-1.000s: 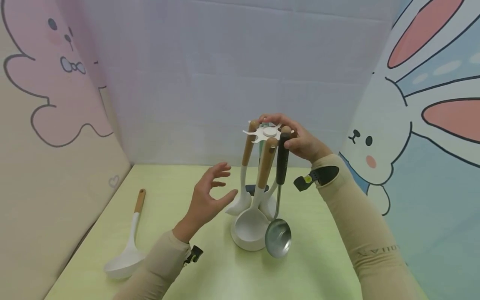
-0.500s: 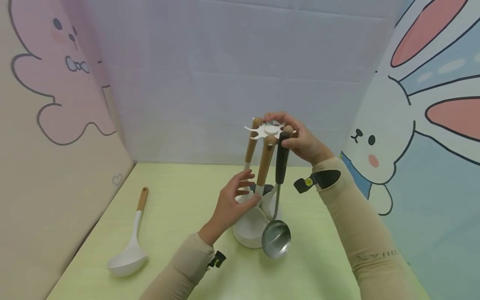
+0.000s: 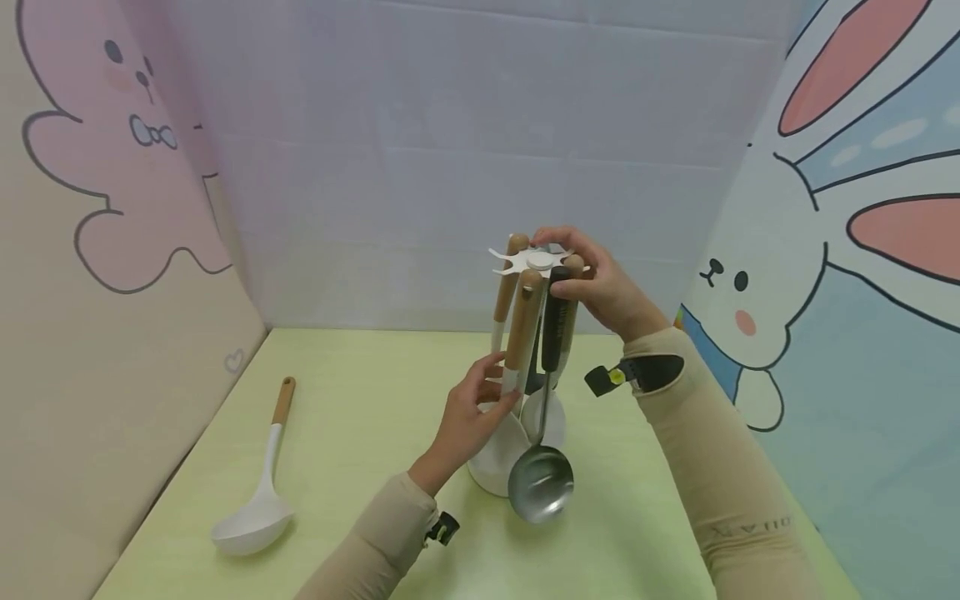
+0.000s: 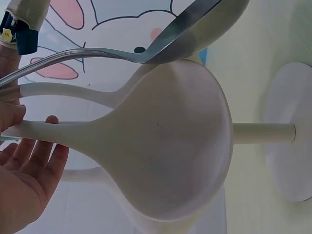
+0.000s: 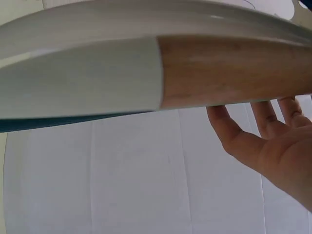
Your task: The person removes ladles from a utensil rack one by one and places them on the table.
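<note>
Well left of the white utensil stand with a hooked top point(image 3: 539, 262), a white ladle with a wooden handle point(image 3: 264, 500) lies on the pale yellow-green tabletop point(image 3: 360, 383). I'd judge things partway: that one piece is off the stand, while several others hang from it. Just left of the stand's post, the person's left hand point(image 3: 463, 421) is partly closed, fingers and thumb gripping the neck of a broad-bowled white utensil point(image 4: 165, 136); its wooden handle reaches the stand's top, though I can't tell whether it is fully hooked. At the stand's near side hangs a steel ladle with a black handle point(image 3: 542, 483). From the stand's right, the right hand point(image 3: 611, 292) curls over its top, thumb pressing the black handle, other fingers partly hidden behind.
</note>
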The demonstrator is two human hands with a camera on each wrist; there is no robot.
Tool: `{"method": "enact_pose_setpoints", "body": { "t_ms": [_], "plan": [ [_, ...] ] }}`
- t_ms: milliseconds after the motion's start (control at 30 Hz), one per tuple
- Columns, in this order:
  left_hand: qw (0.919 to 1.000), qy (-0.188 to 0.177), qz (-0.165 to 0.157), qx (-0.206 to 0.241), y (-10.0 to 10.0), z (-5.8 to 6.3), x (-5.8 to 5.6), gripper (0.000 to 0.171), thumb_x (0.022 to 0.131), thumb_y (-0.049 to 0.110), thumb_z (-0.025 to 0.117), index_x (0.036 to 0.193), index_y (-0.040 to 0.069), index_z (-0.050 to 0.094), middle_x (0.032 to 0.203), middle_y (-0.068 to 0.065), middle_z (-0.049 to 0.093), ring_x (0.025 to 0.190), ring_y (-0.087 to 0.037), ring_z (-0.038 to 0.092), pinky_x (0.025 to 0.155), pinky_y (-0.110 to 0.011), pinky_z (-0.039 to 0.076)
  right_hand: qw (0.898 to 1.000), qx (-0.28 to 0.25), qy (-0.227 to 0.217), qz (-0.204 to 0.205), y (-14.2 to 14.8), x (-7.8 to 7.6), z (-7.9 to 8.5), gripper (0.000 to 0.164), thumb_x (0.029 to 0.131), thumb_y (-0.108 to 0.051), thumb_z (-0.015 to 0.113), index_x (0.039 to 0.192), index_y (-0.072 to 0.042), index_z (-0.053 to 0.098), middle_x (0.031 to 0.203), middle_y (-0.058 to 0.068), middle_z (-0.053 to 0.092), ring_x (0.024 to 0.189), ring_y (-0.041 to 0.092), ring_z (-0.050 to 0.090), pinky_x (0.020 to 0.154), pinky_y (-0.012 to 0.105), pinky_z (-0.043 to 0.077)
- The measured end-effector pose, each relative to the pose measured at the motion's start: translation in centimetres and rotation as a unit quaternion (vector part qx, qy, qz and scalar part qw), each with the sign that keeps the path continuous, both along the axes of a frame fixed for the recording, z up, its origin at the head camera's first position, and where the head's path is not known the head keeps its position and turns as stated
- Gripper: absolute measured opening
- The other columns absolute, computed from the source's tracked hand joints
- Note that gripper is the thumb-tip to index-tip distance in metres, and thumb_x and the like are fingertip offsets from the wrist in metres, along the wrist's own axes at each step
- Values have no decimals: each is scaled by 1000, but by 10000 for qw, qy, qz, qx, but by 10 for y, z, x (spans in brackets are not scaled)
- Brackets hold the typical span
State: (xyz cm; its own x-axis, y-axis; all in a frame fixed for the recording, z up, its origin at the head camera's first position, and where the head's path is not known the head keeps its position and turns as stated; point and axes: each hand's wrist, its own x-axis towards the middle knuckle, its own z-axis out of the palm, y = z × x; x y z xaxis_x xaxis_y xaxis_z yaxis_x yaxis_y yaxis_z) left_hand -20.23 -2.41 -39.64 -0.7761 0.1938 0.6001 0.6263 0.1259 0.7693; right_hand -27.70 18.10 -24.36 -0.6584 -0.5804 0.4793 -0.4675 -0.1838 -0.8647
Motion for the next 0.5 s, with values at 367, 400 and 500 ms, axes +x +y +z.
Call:
{"method": "enact_pose_setpoints", "body": {
  "t_ms": [367, 400, 500],
  "plan": [
    [9995, 272, -138, 68, -2, -3, -3, 23, 91, -4, 68, 114, -5, 65, 102, -17, 72, 93, -33, 71, 84, -37, 58, 9981, -51, -212, -577, -4, 12, 1, 49, 81, -23, 81, 124, -22, 57, 138, 6, 43, 117, 22, 48, 103, 40, 35],
    [9995, 271, -131, 56, -3, -4, -3, 23, 91, -4, 68, 114, -5, 66, 102, -17, 72, 93, -33, 71, 84, -36, 58, 9978, -43, -237, -618, -4, 13, 1, 49, 81, -22, 81, 124, -22, 57, 137, 6, 44, 116, 23, 49, 103, 41, 35],
    [9996, 254, -85, 20, -3, -4, -3, 23, 91, -4, 67, 114, -6, 67, 102, -17, 73, 93, -33, 72, 84, -37, 58, 9967, 12, -295, -763, -5, 16, 2, 45, 83, -14, 75, 124, -22, 57, 134, 7, 47, 112, 23, 52, 101, 41, 37]
  ]
}}
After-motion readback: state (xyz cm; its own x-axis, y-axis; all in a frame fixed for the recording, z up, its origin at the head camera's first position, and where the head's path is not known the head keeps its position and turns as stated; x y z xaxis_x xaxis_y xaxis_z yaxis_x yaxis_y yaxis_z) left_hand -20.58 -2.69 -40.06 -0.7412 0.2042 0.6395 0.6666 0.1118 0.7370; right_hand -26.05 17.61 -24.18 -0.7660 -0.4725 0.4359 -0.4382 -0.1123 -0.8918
